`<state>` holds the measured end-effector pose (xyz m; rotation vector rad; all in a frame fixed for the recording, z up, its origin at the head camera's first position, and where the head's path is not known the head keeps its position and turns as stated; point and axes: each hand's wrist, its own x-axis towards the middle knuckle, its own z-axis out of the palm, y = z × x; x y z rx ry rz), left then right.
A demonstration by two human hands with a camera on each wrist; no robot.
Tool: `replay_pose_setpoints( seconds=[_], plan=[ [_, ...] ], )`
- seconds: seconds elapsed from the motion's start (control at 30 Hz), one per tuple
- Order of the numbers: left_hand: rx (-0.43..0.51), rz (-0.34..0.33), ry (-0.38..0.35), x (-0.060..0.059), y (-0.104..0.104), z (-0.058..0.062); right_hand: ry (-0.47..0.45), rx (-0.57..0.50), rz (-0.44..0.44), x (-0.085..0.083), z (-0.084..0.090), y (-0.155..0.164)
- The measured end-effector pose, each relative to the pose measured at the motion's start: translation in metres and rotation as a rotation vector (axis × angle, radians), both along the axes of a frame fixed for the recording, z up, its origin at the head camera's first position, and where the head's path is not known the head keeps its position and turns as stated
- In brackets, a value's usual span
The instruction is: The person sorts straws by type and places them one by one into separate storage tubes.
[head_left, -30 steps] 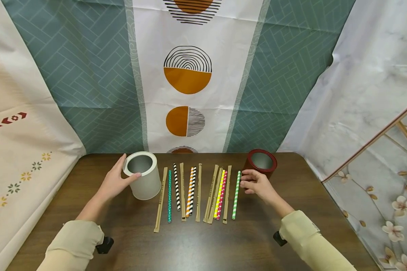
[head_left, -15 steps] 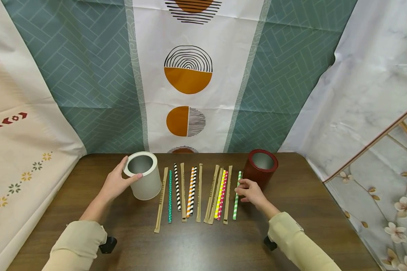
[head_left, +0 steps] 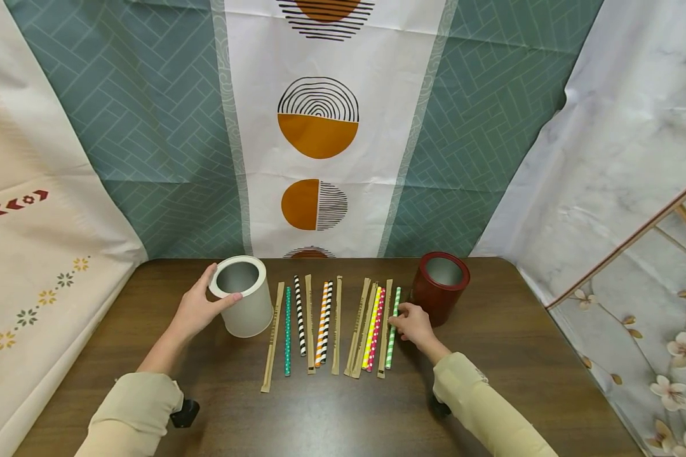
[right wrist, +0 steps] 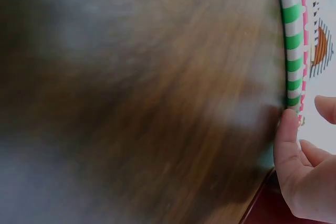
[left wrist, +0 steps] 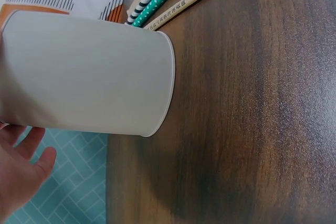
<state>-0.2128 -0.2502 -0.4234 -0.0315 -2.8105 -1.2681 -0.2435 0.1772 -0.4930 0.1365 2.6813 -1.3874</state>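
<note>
My left hand (head_left: 197,311) grips a white cylindrical cup (head_left: 246,311) at the left of a dark wooden table (head_left: 331,412); the thumb hooks over its rim. In the left wrist view the cup (left wrist: 84,72) fills the frame above my palm (left wrist: 21,177). My right hand (head_left: 413,322) pinches a green-and-white striped straw (head_left: 390,349) that lies on the table beside a dark red cup (head_left: 440,298). The right wrist view, partly blurred, shows my thumb (right wrist: 287,135) against that straw (right wrist: 293,40).
Between the two cups lies a row of straws: a teal dotted one (head_left: 286,330), a black-striped one (head_left: 299,314), an orange-striped one (head_left: 321,324), yellow and pink ones (head_left: 371,330), and several tan paper-wrapped ones (head_left: 270,336). Patterned cloths hang behind and beside the table.
My right hand has slid left and nearer, away from the red cup. The green striped straw has shifted left with it, closer to the other straws. My left hand has not moved.
</note>
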Motion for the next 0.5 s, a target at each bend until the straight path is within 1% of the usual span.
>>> replay_pose_setpoints(
  seconds=[0.2,0.4,0.5],
  plan=[
    [0.003,0.002,0.002,0.000,0.000,-0.001,0.005,0.077,-0.014,-0.010,-0.003,-0.009],
    [0.008,0.002,0.008,-0.001,0.000,-0.002,-0.035,0.169,-0.036,-0.020,-0.005,-0.014],
    [0.015,0.001,0.008,-0.001,0.001,-0.002,-0.047,0.184,-0.044,-0.024,-0.006,-0.015]
  ],
)
